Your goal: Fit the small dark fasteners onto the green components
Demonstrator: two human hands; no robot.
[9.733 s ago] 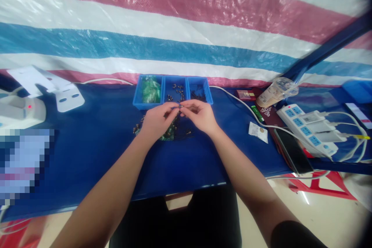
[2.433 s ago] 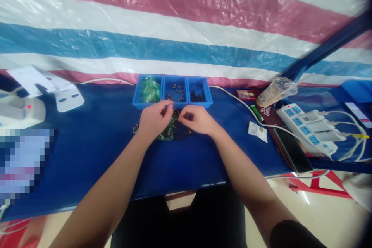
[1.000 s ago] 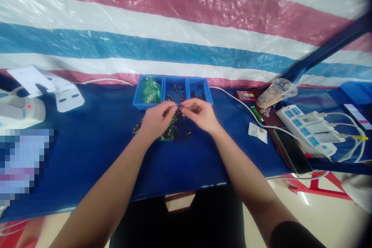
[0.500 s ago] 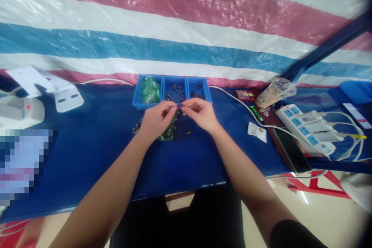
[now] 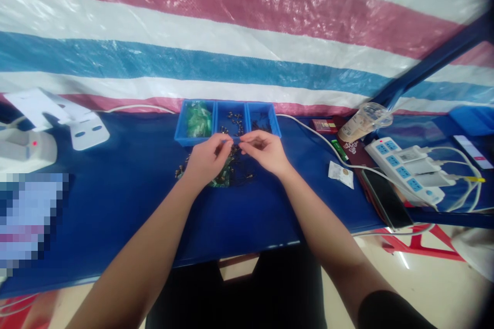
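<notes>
My left hand (image 5: 208, 160) is closed in a pinch in front of the blue bins; what sits between its fingertips is too small to make out. Facing it, my right hand (image 5: 267, 151) pinches too, its fingertips a short gap from the left ones. Beneath both hands lies a pile of small dark and brass-coloured parts (image 5: 244, 177) with a green plastic bag (image 5: 223, 179), partly covered by my left hand. Behind stand three joined blue bins (image 5: 193, 141): a green plastic bag (image 5: 198, 119) fills the left one, small metal parts (image 5: 236, 121) the middle, thin dark pieces (image 5: 261, 123) the right.
On the right are a tilted plastic cup (image 5: 365, 122), a green lighter (image 5: 339, 150), a small white packet (image 5: 340, 175), a phone (image 5: 387, 198) and a power strip (image 5: 403, 170) with cables. A white stand (image 5: 89, 128) and a white device (image 5: 29, 149) occupy the left.
My fingertips have drawn slightly apart. Otherwise the hands keep their place, and the view has shifted only a little.
</notes>
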